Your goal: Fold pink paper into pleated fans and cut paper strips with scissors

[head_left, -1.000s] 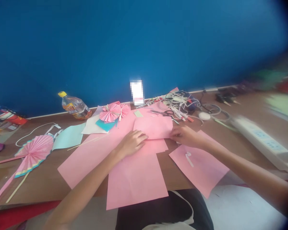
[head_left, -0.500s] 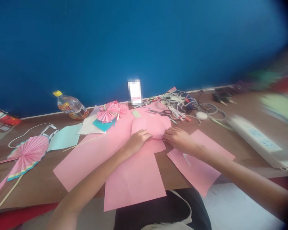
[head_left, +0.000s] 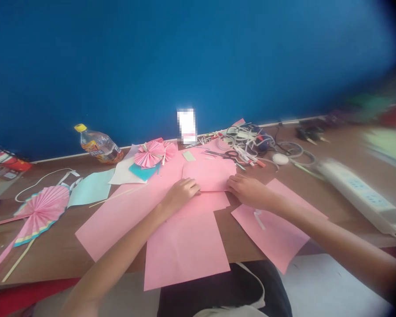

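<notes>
A small sheet of pink paper point(head_left: 210, 174) lies in front of me, its near edge turned up into a fold. At the left end of that fold my left hand point(head_left: 182, 193) is closed on the paper, fingers pressed together. My right hand point(head_left: 248, 189) pinches the right end. Beneath it are larger pink sheets point(head_left: 186, 251), one reaching over the table's front edge. Another pink sheet point(head_left: 273, 237) lies partly under my right forearm, with a white paper scrap point(head_left: 259, 220) on it. Just beyond the folded paper are black-handled scissors point(head_left: 229, 154) and a pale green paper piece point(head_left: 188, 156).
Pink pleated paper rosettes point(head_left: 150, 154) and a pleated fan point(head_left: 44, 211) are to the left, near a yellow-capped bottle point(head_left: 100, 147). A heap of paper strips and cables point(head_left: 247, 143) sits at the back. On the right lies a white power strip point(head_left: 359, 196). A blue wall point(head_left: 198, 66) rises behind.
My left hand has shifted slightly left along the fold, and the folded edge shows more plainly between my hands. My right hand stays at the right end.
</notes>
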`<action>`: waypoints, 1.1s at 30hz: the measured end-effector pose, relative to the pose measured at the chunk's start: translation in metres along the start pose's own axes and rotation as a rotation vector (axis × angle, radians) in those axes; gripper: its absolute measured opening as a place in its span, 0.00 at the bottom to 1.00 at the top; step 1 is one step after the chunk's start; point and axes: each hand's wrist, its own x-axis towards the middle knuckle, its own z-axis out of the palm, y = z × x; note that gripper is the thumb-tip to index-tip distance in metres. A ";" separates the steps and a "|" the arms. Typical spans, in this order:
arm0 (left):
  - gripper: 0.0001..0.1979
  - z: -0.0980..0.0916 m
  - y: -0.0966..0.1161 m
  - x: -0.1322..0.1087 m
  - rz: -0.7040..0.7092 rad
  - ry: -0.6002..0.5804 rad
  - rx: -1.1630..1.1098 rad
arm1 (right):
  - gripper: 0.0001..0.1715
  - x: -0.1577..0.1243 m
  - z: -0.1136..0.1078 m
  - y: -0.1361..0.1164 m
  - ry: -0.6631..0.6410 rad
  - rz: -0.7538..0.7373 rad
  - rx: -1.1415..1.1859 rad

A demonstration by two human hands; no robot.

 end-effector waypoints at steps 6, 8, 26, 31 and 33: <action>0.11 0.003 -0.003 -0.005 -0.097 -0.021 0.062 | 0.12 0.000 0.009 0.007 0.056 -0.040 -0.084; 0.11 0.004 -0.006 -0.006 -0.115 -0.032 0.071 | 0.14 0.002 0.010 0.011 0.060 -0.052 -0.036; 0.12 -0.008 -0.010 0.007 -0.250 -0.188 -0.007 | 0.13 0.018 -0.003 0.018 -0.096 0.212 0.348; 0.16 -0.014 0.023 0.019 -0.160 -0.045 0.066 | 0.13 0.018 -0.004 0.016 -0.093 0.216 0.366; 0.16 -0.011 0.037 0.029 -0.132 -0.031 0.015 | 0.14 0.017 -0.006 0.017 -0.105 0.209 0.375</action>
